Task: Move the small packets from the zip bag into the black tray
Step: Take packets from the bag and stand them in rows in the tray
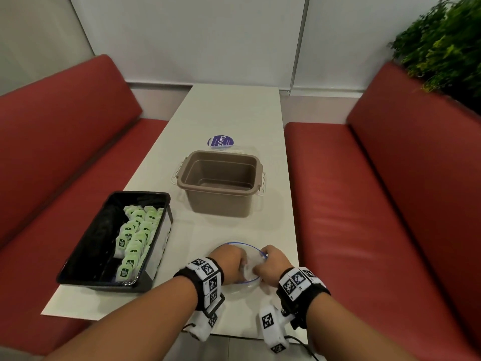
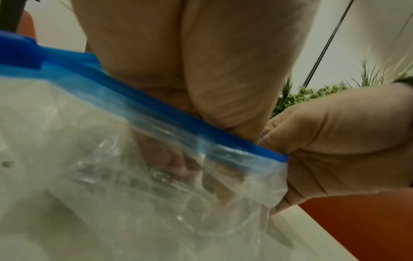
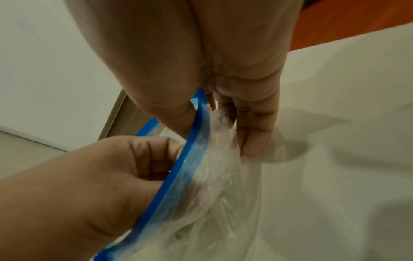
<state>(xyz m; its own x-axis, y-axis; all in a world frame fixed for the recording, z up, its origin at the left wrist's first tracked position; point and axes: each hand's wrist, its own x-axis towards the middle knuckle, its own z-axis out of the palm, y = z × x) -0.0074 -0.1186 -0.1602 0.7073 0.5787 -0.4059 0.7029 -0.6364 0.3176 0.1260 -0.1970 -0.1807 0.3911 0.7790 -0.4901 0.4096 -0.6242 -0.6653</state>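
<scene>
The clear zip bag (image 1: 250, 257) with its blue rim lies open at the near end of the white table. My left hand (image 1: 240, 264) reaches into its mouth. Its fingers (image 2: 176, 162) show only blurred through the plastic, so what they hold I cannot tell. My right hand (image 1: 260, 264) pinches the bag's right rim between thumb and fingers (image 3: 254, 141). No packet shows inside the bag (image 3: 223, 203). To the left, the black tray (image 1: 140, 194) holds several green-and-white small packets (image 1: 135, 238).
An empty brown tub (image 1: 221, 178) with clip handles stands mid-table, and a round purple-labelled lid (image 1: 220, 142) lies behind it. Red bench seats (image 1: 364, 204) flank the narrow table on both sides. A green plant (image 1: 447, 43) fills the far right corner.
</scene>
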